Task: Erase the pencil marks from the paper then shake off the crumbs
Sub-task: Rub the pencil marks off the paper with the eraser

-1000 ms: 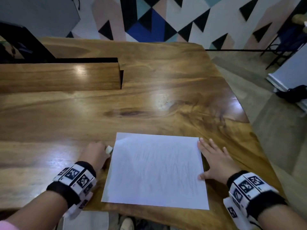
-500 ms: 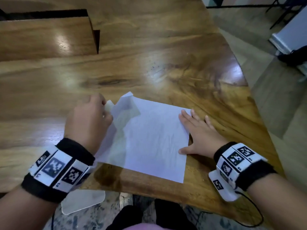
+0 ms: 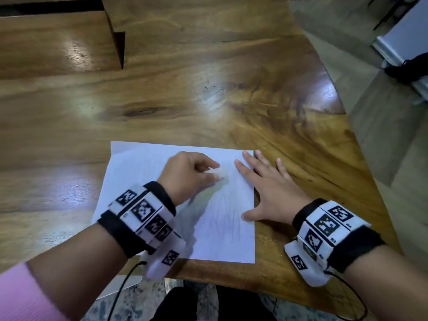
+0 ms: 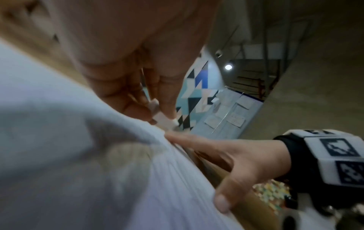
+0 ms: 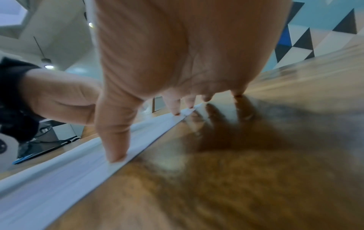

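Observation:
A white sheet of paper [image 3: 139,181] lies flat near the table's front edge, with faint pencil scribbles [image 3: 228,218] on its right half. My left hand [image 3: 187,174] hovers over the sheet's upper middle and pinches a small white eraser [image 3: 218,173], whose tip touches the paper [image 4: 59,140] in the left wrist view, eraser [image 4: 164,119] between fingertips. My right hand [image 3: 266,188] lies flat with spread fingers on the sheet's right edge, thumb and two fingertips on the paper [image 5: 59,179], the others on the wood.
The wooden table [image 3: 208,89] stretches beyond the sheet. A raised wooden block [image 3: 58,42] sits at the back left. The table's right edge [image 3: 370,158] drops to the floor close to my right hand.
My left hand let the lifted left corner of the sheet drop flat and moved right over the paper with the eraser. My right hand stayed on the right edge.

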